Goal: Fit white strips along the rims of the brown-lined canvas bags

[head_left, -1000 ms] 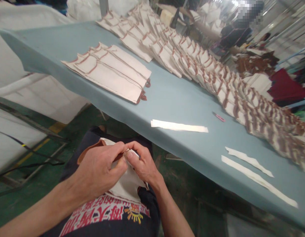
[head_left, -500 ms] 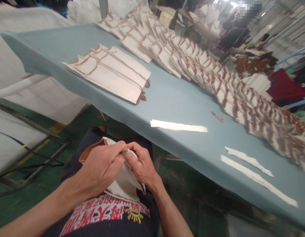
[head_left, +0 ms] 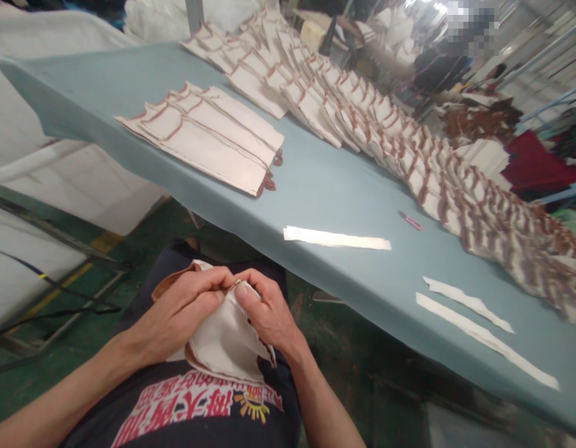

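Over my lap, a cream cloth piece with brown edging (head_left: 227, 345) is bunched between both hands, with a brown part of it showing at the left. My left hand (head_left: 188, 311) pinches its upper edge, fingers folded over the cloth. Close beside it, my right hand (head_left: 267, 308) grips the same edge, with the thumb pressed on the cream side. The fingertips of the two hands nearly meet, and the cloth hangs below them. Whatever lies under the fingers is hidden.
A blue-covered table (head_left: 344, 186) runs diagonally past my knees. On it lie stacked cream pieces (head_left: 208, 137), a long overlapping row of similar pieces (head_left: 376, 124), white strips (head_left: 337, 238) and a small pink-handled tool (head_left: 412, 220). A person (head_left: 441, 68) is in the background.
My left hand has turned and shifted slightly left along the cloth's edge, uncovering more of the cream surface. My right hand stays nearly in place, still gripping.
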{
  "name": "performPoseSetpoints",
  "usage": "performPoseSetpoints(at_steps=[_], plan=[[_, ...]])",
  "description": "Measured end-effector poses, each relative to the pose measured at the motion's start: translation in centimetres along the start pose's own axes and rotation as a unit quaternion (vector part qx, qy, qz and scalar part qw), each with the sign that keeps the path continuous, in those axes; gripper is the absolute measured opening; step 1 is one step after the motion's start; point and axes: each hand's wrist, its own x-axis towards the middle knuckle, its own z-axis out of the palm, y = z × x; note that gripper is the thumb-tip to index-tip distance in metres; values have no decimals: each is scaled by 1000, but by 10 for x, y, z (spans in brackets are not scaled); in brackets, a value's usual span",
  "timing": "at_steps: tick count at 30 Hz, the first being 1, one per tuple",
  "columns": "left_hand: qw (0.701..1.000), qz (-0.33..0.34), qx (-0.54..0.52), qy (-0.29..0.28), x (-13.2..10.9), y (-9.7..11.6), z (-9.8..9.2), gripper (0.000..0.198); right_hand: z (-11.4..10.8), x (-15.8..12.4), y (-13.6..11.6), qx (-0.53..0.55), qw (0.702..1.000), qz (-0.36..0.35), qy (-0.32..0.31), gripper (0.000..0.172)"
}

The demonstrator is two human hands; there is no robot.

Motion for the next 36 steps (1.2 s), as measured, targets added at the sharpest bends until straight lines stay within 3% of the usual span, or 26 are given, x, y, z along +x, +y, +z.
performPoseSetpoints(at_steps=[8,16,36], plan=[[1000,1,-23,-6,2,-21,3,25,2,0,-4,5,1000,9,1,31],[1000,2,-24,17,3,-12,2,38,4,0,-5,0,1000,11,9,30],[999,15,-17,40,1,-19,3,37,10,4,0,53,998,45,-10,37]])
